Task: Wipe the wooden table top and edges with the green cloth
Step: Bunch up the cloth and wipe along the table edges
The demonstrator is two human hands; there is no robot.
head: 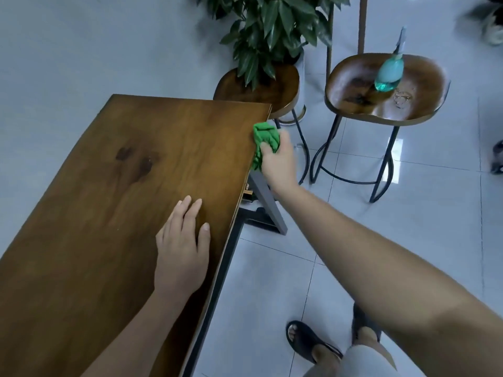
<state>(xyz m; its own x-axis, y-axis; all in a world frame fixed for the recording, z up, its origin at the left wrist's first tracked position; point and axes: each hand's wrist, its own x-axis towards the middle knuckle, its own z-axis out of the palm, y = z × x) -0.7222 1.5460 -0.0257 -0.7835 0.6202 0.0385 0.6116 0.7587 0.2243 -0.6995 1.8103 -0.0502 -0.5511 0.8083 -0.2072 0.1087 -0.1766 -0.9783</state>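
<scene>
Grips the green cloth (265, 136), bunched in the curled fingers of the right hand (279, 161), against the right edge of the wooden table (109, 213) near its far corner, rests the left hand (181, 251) flat with straight fingers on top; likely soft, light, limp, best held wadded.

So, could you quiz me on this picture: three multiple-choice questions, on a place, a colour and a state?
1. What does the teal plastic spray bottle stand on?
A) brown wooden table
B) right-hand wooden stool with black metal legs
C) left-hand stool under the leafy plant

2. What colour is the crumpled cloth in the right hand?
A) green
B) red
C) white

3. What is the left hand doing?
A) gripping the cloth
B) hanging loose
C) resting flat on the table

Answers:
1 B: it sits on that stool's seat.
2 A: its folds are bright green.
3 C: it lies flat, palm down, on the wood.
</scene>
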